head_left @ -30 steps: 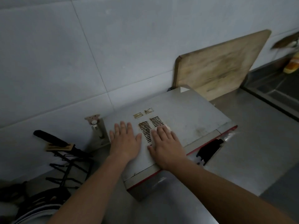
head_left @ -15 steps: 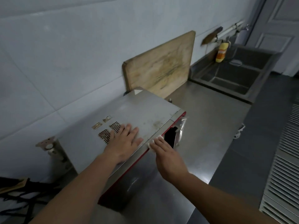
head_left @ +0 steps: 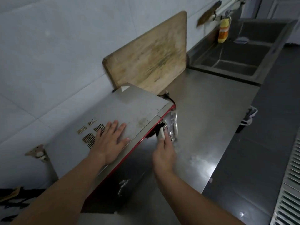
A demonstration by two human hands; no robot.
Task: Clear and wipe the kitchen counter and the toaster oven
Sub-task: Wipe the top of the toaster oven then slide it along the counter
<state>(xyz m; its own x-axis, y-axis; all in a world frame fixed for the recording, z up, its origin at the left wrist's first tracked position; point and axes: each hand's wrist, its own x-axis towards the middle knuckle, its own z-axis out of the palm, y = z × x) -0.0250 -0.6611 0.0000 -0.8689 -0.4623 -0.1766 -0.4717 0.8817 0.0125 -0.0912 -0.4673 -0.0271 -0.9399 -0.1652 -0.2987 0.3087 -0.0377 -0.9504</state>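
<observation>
White cloth (head_left: 161,135), pinched in the right hand (head_left: 164,153), has moved from the toaster oven (head_left: 129,108) top to its front; left hand (head_left: 110,140) stays flat, fingers spread.

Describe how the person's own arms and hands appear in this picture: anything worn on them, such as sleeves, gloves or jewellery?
Both forearms are bare up to the frame's edge: no sleeves show. The left hand and the right hand wear no gloves, and no watch, bracelet or ring is visible. The right hand is slightly motion-blurred, so small details there are uncertain.
</observation>
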